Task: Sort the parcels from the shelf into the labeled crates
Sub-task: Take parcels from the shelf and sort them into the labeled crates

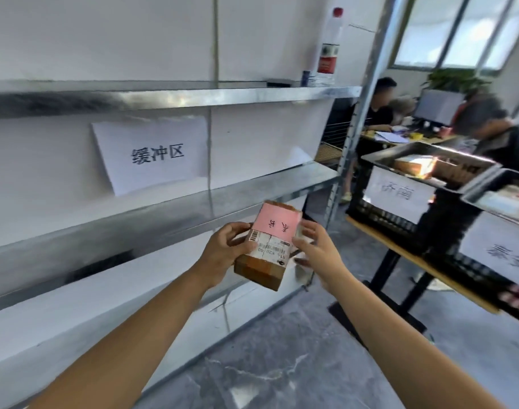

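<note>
My left hand (227, 250) is gripping the box (274, 231) at its 9 o'clock side, my right hand (315, 246) pinching 3 o'clock. Guessing it's light, stiff cardboard.

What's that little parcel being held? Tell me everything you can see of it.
The parcel is a small brown cardboard box. A pink slip with handwritten characters covers its far end; next to it sits a creased white label with barcodes. It is held tilted in the air before the metal shelf. The left hand grips its left side, thumb on the label; the right hand holds its right edge.
</note>
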Demonstrator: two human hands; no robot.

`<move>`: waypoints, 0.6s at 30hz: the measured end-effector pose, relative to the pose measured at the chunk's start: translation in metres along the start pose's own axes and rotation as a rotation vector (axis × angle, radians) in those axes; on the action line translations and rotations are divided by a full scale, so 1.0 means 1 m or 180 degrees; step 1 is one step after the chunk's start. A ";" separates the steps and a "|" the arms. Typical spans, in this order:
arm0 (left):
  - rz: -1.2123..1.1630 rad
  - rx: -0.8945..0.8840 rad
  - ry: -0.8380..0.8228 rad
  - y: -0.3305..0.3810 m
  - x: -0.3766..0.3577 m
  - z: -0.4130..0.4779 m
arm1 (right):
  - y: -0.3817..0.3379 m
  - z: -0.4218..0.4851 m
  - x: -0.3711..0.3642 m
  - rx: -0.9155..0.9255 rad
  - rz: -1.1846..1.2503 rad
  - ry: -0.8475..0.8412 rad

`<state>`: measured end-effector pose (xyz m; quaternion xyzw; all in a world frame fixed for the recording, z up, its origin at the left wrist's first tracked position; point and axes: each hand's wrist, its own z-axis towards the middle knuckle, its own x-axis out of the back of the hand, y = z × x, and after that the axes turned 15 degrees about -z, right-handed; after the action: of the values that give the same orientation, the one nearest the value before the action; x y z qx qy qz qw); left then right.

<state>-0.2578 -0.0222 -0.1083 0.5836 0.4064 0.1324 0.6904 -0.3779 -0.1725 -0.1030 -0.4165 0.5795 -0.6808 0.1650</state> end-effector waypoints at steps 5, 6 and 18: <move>-0.0033 0.0398 -0.1062 0.004 -0.034 0.029 | 0.006 0.011 0.088 -0.0349 0.0182 0.0016; -0.0002 0.0559 -0.1319 0.005 -0.039 0.035 | 0.006 0.012 0.101 -0.0442 0.0360 -0.0166; 0.1147 -0.0224 -0.0625 -0.039 -0.099 0.129 | 0.055 0.048 0.162 -0.0813 0.0602 0.0066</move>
<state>-0.2393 -0.1883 -0.1050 0.6325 0.2213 0.2104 0.7118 -0.4522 -0.3331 -0.0937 -0.3706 0.6997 -0.5872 0.1681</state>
